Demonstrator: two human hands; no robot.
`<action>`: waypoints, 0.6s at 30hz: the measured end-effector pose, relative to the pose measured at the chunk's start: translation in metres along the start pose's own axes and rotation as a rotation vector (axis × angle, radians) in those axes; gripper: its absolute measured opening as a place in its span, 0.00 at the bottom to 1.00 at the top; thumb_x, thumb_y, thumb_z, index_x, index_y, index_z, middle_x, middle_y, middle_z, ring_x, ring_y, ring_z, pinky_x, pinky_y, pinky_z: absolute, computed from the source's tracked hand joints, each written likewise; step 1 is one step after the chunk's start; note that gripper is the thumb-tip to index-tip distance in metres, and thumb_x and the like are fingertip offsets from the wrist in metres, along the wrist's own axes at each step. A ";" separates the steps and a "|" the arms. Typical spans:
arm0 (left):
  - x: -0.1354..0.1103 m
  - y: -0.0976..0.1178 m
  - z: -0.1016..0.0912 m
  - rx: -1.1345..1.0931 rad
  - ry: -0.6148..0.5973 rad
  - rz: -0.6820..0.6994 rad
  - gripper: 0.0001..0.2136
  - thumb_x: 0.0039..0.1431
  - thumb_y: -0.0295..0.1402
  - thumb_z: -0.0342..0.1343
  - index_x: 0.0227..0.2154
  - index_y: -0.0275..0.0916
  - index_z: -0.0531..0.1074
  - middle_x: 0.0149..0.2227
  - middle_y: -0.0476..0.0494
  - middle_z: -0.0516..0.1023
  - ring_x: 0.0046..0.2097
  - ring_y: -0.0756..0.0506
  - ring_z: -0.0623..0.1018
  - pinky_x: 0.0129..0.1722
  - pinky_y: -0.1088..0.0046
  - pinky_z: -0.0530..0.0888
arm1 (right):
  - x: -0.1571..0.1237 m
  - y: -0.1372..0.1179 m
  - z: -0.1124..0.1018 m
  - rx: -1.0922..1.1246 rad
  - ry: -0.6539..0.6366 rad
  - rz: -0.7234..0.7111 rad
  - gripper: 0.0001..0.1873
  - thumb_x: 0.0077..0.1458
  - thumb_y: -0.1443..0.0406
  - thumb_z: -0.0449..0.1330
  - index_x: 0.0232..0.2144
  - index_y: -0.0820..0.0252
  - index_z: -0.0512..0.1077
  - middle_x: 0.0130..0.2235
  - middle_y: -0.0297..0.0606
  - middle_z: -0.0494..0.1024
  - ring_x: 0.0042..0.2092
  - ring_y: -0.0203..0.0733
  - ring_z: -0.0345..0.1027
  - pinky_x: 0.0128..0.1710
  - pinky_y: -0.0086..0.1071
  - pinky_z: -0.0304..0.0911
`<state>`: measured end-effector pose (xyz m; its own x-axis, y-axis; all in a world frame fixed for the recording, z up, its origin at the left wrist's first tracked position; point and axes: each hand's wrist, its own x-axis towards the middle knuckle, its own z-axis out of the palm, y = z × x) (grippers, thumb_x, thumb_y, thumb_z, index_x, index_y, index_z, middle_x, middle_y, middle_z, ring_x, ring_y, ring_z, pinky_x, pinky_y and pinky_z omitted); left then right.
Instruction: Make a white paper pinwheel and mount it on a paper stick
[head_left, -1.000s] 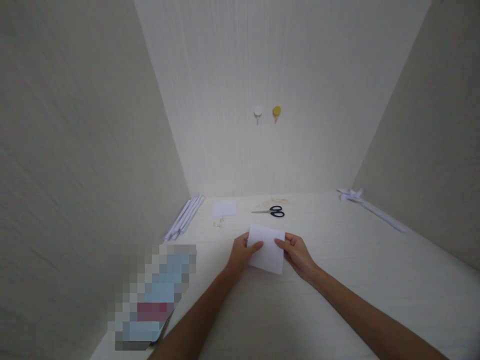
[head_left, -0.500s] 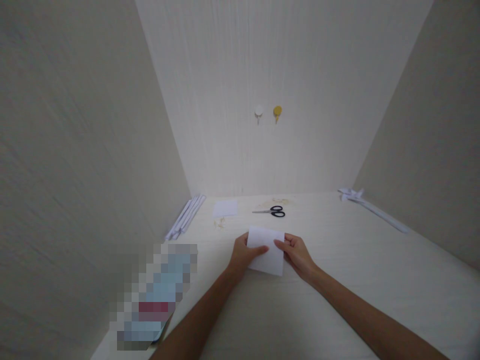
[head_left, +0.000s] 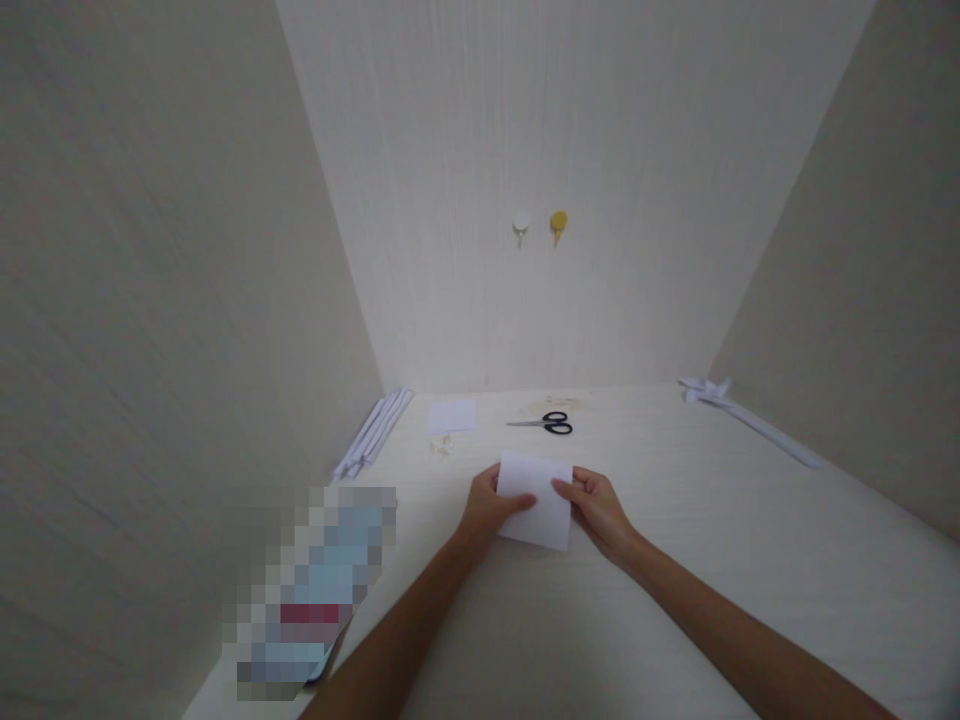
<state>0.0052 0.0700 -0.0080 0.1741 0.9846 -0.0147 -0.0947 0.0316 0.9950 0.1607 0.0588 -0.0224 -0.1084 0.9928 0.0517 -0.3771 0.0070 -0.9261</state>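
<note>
Rolled paper sticks (head_left: 372,434) are kinda piled left of centre. At lower centre, a white paper square (head_left: 535,525) is pinched on its left side by the left hand (head_left: 485,505), black-handled scissors (head_left: 545,423) are parked higher in frame, and the right edge's gripped by the right hand (head_left: 598,510).

Fingers (head_left: 588,478) partly hidden behind paper (head_left: 534,530); left-side object (head_left: 322,575) pixelated.

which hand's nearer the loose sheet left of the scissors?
Left. The left hand is on the near side of the loose sheet, slightly right of it; the right hand is farther right, across the held paper.
</note>
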 end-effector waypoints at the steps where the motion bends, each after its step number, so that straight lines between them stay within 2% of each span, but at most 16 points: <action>1: 0.000 0.000 -0.001 -0.031 -0.031 0.002 0.20 0.28 0.28 0.64 0.31 0.33 0.71 0.29 0.43 0.77 0.29 0.46 0.74 0.29 0.71 0.70 | 0.000 0.000 0.000 0.002 0.006 -0.003 0.10 0.39 0.64 0.63 0.28 0.63 0.72 0.28 0.38 0.78 0.28 0.42 0.71 0.29 0.34 0.64; 4: 0.001 -0.001 -0.002 -0.076 -0.090 0.001 0.22 0.26 0.26 0.64 0.32 0.33 0.70 0.30 0.43 0.77 0.30 0.46 0.74 0.30 0.70 0.70 | 0.000 0.001 -0.002 0.007 0.015 -0.010 0.10 0.40 0.64 0.62 0.29 0.63 0.72 0.29 0.37 0.78 0.28 0.41 0.71 0.29 0.32 0.64; 6: 0.001 -0.002 -0.002 -0.045 -0.087 -0.001 0.22 0.26 0.26 0.65 0.32 0.32 0.71 0.30 0.42 0.77 0.30 0.45 0.74 0.30 0.71 0.70 | 0.000 0.002 -0.002 0.004 0.015 -0.014 0.10 0.40 0.65 0.62 0.30 0.62 0.72 0.29 0.37 0.78 0.29 0.41 0.71 0.30 0.32 0.63; 12: 0.001 -0.005 -0.001 0.038 -0.010 0.014 0.17 0.32 0.33 0.63 0.29 0.31 0.72 0.28 0.41 0.76 0.28 0.46 0.73 0.27 0.72 0.69 | -0.001 0.000 -0.001 -0.016 -0.009 -0.016 0.11 0.40 0.64 0.62 0.31 0.62 0.72 0.28 0.37 0.78 0.28 0.41 0.70 0.29 0.33 0.63; 18: 0.003 -0.008 -0.001 0.060 0.066 0.058 0.15 0.32 0.30 0.62 0.28 0.31 0.72 0.26 0.43 0.76 0.27 0.47 0.73 0.26 0.73 0.69 | 0.006 0.003 -0.003 -0.114 0.009 -0.034 0.12 0.42 0.60 0.61 0.29 0.62 0.72 0.29 0.38 0.77 0.29 0.40 0.69 0.30 0.31 0.62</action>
<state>0.0060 0.0730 -0.0164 0.1050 0.9937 0.0390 -0.0437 -0.0346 0.9984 0.1619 0.0650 -0.0256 -0.0891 0.9928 0.0805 -0.2730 0.0534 -0.9605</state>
